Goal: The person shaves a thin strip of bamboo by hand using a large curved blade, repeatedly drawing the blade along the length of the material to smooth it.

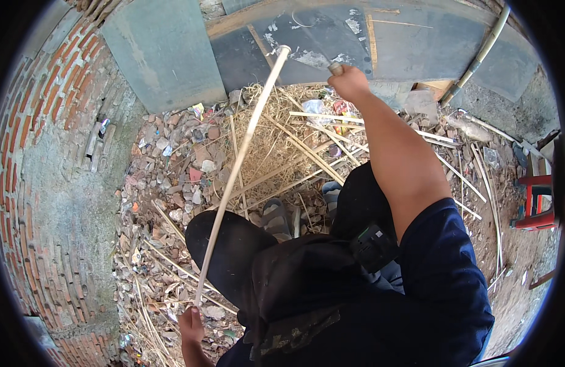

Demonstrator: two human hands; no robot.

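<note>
My left hand [191,324], low at the left, is closed around the lower end of a long pale bamboo pole [238,160]. The pole slants up and away across my left knee, and its far end has a knobby joint with frayed bits. Ahead and to the right, my right hand [351,84] grips the handle of a machete [335,67]. Its thin grey blade points up and left, toward a curved tip; it is hard to make out against the dark panels. The blade appears apart from the pole.
Rubble and stones [166,177] cover the ground. Split bamboo strips [310,150] and dry shavings [264,122] lie ahead of my sandalled feet. A brick wall [62,202] stands left, grey panels [417,49] in front. A red stool [536,202] is at the right.
</note>
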